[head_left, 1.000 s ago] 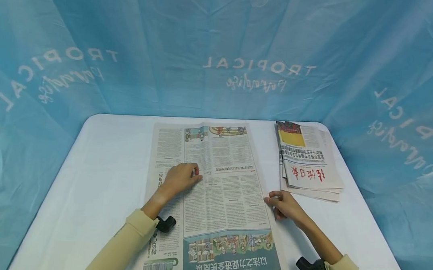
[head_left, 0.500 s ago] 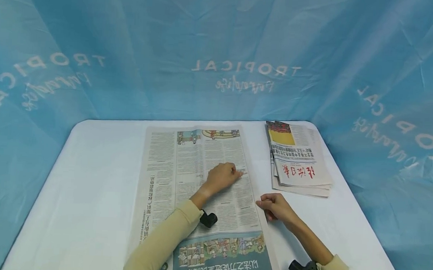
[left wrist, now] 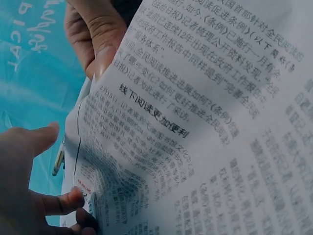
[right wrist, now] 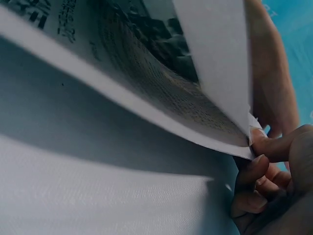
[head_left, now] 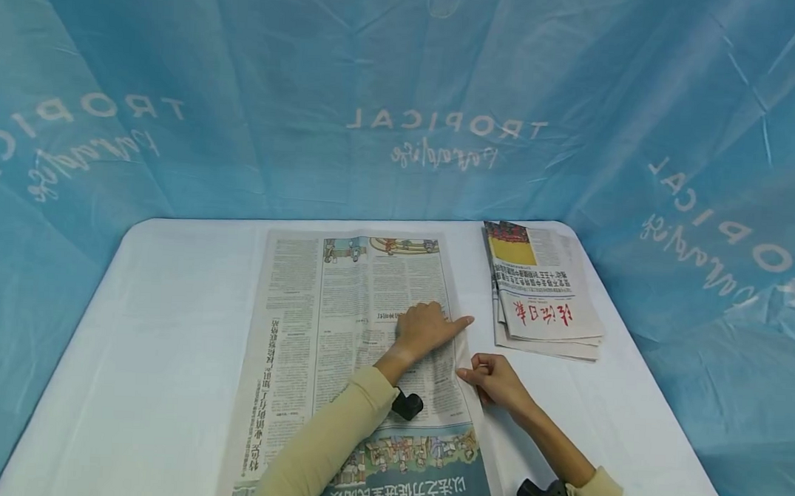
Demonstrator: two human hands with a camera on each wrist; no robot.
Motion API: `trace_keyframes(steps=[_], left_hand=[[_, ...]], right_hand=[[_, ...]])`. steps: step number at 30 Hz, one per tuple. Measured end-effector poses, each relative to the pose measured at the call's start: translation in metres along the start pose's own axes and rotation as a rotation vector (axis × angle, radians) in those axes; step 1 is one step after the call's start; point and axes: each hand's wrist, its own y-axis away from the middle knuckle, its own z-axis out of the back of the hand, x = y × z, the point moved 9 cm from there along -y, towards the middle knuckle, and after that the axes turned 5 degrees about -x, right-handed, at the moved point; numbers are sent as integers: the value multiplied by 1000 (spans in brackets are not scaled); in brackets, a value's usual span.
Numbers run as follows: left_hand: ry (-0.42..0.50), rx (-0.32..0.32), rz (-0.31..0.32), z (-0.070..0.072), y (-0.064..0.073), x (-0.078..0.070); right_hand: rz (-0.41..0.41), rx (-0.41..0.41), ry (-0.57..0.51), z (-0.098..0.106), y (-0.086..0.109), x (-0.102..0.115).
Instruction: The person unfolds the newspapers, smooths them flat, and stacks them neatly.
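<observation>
At newspaper [head_left: 347,327] edge, right hand [head_left: 500,383] pinching it (fingers curled)

We read mirrored "TROPICAL Paradise" repeated on the blue curtain [head_left: 294,177], red upside-down "法治日報" on the folded newspapers [head_left: 544,313], and headlines "以法之力促进全民阅读" and "线下阅读更加便利" on the spread newspaper [head_left: 341,349].

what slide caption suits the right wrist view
The right hand pinches the raised edge of a newspaper above the white tabletop.

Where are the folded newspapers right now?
In the head view, the folded newspapers lie on the table at far right, beyond the right hand and right of the spread newspaper.
</observation>
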Motion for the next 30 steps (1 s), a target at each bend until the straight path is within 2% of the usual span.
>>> trace_keyframes(steps=[8, 14, 19, 22, 25, 30], left_hand=[[-46, 30, -58, 1, 4, -5], [39, 51, -113, 3, 5, -3], [120, 74, -111, 6, 5, 4], [159, 80, -101, 10, 6, 7], [197, 105, -99, 15, 8, 9], [334, 177, -77, 19, 9, 16]], right_hand=[[15, -66, 44, 1, -3, 2], [55, 21, 32, 1, -4, 2], [37, 64, -10, 9, -10, 1], [48, 43, -17, 14, -19, 5], [70, -10, 22, 17, -29, 9], [122, -114, 186, 14, -43, 16]])
